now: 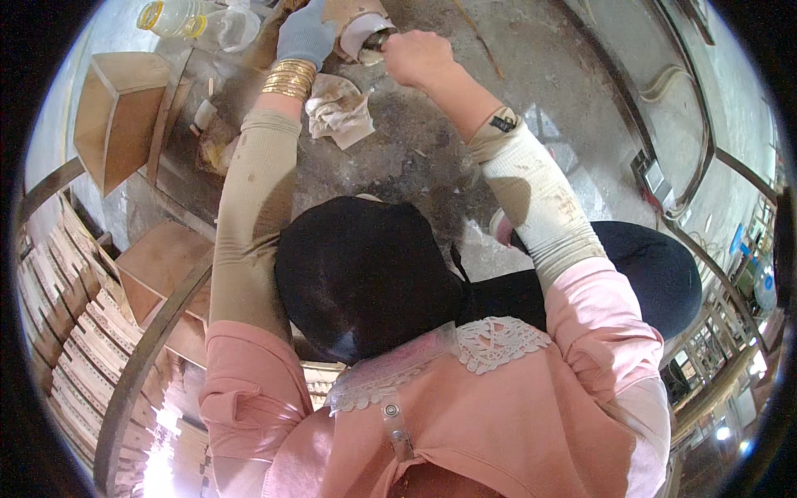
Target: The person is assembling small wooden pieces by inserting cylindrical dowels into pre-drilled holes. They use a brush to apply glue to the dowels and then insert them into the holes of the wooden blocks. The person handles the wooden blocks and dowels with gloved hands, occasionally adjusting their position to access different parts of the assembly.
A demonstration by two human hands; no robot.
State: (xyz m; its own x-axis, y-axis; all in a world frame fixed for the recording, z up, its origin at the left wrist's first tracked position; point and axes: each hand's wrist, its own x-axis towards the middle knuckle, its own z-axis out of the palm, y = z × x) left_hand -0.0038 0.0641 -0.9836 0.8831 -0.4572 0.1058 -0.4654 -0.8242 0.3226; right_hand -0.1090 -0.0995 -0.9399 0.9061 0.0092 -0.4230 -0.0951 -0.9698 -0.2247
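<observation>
Overhead, two hands (307,33) (415,56), one wooden piece (353,21).

Crumpled rag (339,110) and wooden boxes (116,116) crowd left hand (305,35); bare floor (573,100) open rightward.

Illumination is moderate and even; strong glare burns out the lower left near the wood stacks (79,349); soft shadows fall on the floor (531,50); fisheye distortion bends edges toward the black rim; periphery is slightly blurred.
</observation>
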